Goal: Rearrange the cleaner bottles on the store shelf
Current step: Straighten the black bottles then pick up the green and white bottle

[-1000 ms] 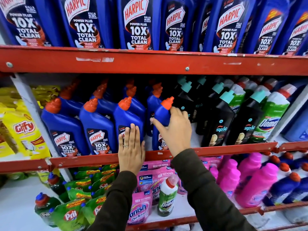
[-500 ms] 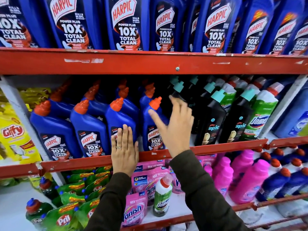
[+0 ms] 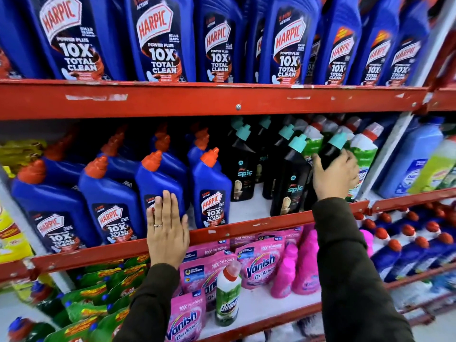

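1. Fingers of the right hand wrap a black teal-capped Spic bottle at three o'clock on the middle shelf, seemingly gripping it, though motion blur hides the thumb.
2. Left hand lies flat and open, steadying a blue Harpic bottle at nine o'clock.
3. Lift straight, clear of neighbouring caps, label forward.

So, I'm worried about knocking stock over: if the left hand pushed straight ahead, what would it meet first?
The left hand already lies flat against a front-row blue Harpic bottle, so that bottle comes first.
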`<action>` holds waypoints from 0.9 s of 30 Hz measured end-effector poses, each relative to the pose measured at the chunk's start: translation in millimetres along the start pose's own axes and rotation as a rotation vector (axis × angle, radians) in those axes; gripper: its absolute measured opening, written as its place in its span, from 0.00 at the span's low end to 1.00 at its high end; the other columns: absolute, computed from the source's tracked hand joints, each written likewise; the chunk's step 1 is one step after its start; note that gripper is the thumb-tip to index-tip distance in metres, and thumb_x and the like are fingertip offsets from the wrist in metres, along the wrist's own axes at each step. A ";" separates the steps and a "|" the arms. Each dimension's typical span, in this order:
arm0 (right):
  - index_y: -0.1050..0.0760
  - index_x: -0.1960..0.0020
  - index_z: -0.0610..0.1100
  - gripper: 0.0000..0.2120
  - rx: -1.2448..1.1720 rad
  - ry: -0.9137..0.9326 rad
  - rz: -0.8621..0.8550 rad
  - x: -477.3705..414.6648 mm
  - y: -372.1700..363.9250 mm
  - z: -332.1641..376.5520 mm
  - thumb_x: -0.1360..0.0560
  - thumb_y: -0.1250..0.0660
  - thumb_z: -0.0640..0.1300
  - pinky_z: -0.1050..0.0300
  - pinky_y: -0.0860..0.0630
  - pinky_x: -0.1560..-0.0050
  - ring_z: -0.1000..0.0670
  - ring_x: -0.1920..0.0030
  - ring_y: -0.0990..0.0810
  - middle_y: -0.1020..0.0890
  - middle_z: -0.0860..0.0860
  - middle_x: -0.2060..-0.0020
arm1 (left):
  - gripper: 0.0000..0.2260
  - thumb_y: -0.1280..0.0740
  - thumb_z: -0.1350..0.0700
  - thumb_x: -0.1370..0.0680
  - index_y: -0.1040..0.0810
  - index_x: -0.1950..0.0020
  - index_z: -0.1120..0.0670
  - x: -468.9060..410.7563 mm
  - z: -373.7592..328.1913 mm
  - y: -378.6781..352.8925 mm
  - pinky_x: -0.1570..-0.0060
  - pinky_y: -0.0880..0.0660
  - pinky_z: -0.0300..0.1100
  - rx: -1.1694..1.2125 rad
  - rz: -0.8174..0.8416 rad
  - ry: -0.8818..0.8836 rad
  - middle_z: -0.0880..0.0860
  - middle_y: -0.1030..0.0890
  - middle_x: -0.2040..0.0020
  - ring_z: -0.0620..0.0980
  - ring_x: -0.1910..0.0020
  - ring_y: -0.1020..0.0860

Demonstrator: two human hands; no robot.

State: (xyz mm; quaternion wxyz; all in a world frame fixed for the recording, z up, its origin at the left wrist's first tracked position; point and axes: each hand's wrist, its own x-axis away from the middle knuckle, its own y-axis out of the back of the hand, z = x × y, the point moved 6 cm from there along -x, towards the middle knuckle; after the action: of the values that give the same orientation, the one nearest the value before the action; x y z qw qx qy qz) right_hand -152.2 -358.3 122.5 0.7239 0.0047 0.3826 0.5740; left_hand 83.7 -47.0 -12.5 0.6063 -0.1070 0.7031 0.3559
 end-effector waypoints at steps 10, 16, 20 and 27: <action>0.34 0.27 0.33 0.29 -0.188 0.151 -0.104 13.3 25.3 8.1 0.20 0.32 0.50 0.48 0.42 0.30 0.34 0.30 0.32 0.28 0.36 0.31 | 0.33 0.46 0.53 0.16 0.58 0.16 0.60 -0.7 -0.7 1.9 0.17 0.61 0.50 0.000 0.005 0.003 0.55 0.60 0.15 0.53 0.16 0.60; 0.29 0.31 0.39 0.30 -0.120 0.284 -0.134 37.4 65.5 52.8 0.23 0.31 0.59 0.45 0.35 0.35 0.36 0.37 0.30 0.24 0.42 0.35 | 0.33 0.46 0.53 0.16 0.59 0.16 0.59 -0.5 -0.2 2.0 0.17 0.61 0.50 0.018 0.002 0.009 0.55 0.60 0.15 0.53 0.16 0.60; 0.27 0.34 0.39 0.32 -0.231 0.298 -0.024 57.8 71.4 76.2 0.26 0.28 0.62 0.50 0.33 0.39 0.39 0.37 0.28 0.22 0.43 0.39 | 0.33 0.45 0.53 0.16 0.58 0.16 0.60 -1.1 -0.4 1.9 0.17 0.61 0.50 0.023 -0.001 0.011 0.55 0.60 0.15 0.52 0.16 0.60; 0.28 0.35 0.40 0.33 -0.308 0.344 0.102 89.3 36.3 111.2 0.27 0.26 0.62 0.56 0.32 0.45 0.43 0.36 0.25 0.22 0.45 0.40 | 0.34 0.45 0.53 0.16 0.58 0.16 0.60 -1.8 -0.8 2.4 0.17 0.61 0.50 0.008 -0.006 0.009 0.55 0.60 0.15 0.52 0.16 0.60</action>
State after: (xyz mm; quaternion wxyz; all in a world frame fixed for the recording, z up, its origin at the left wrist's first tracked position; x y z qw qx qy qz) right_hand -115.7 -223.3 168.3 0.6103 -0.1844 0.4074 0.6538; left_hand 82.1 -46.2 -10.0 0.6046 -0.1083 0.7067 0.3510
